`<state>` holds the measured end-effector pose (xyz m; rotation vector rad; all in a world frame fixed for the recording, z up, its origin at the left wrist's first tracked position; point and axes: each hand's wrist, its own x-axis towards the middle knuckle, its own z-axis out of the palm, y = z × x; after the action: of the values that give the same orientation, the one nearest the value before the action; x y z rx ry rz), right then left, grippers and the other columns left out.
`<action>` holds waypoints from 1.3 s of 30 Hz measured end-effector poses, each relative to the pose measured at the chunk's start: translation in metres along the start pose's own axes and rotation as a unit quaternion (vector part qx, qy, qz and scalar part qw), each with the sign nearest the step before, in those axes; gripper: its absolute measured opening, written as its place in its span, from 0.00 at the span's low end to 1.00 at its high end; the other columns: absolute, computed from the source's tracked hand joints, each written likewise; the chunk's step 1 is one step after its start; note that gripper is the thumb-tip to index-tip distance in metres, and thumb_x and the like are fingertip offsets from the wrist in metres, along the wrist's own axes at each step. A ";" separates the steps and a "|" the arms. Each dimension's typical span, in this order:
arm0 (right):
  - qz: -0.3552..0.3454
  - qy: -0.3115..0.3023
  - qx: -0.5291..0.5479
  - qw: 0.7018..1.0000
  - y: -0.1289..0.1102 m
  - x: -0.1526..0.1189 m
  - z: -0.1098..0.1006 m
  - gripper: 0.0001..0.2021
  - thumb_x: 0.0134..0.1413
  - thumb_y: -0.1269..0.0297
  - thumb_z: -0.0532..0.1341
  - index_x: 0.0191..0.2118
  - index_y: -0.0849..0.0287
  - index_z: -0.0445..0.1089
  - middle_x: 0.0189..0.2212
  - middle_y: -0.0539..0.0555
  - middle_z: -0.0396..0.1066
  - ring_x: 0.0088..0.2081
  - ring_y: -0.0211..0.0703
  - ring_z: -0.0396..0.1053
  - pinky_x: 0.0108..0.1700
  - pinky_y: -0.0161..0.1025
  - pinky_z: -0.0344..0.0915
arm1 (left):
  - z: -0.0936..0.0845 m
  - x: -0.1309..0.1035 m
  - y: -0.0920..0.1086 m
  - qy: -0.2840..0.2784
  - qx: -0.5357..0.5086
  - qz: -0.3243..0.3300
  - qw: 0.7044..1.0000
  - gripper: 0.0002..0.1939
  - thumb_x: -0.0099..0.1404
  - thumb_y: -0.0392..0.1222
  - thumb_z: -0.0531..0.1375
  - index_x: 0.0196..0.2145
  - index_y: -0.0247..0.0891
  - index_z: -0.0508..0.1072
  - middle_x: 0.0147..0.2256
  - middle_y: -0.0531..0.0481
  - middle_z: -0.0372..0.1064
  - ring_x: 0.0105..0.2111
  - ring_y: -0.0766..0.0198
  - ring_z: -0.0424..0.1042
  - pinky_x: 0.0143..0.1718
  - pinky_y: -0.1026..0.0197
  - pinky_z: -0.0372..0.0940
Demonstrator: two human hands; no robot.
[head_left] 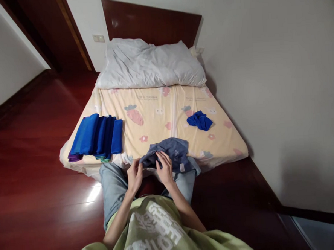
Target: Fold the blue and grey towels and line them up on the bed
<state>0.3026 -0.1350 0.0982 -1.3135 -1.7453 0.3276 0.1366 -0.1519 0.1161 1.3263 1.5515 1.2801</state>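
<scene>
The left hand [134, 176] pinches one end of a gray cloth [171, 144] at the near edge of a bed [152, 118], while the right hand [165, 167] bends over the fabric, its grip impossible to tell. The cloth's pale lettering [176, 155] is too small to read. At left lie folded blue cloths [87, 135], lower layers mostly covered; at right, a crumpled blue cloth [200, 120]. Beyond, white bedding [149, 65] hides the base of the headboard [149, 20].
</scene>
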 end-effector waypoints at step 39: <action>-0.182 -0.035 0.168 0.968 -0.088 0.012 0.003 0.19 0.63 0.76 0.59 0.56 0.53 0.71 0.52 0.56 0.75 0.54 0.44 0.71 0.58 0.46 0.71 | -0.032 0.005 0.015 0.035 0.016 0.049 0.998 0.12 0.55 0.40 0.62 0.38 0.38 0.72 0.32 0.50 0.73 0.33 0.59 0.73 0.38 0.58 0.71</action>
<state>0.2443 -0.1593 0.1608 -0.7319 -1.8512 0.4379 0.1096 -0.1547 0.1388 1.4073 1.5772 1.3806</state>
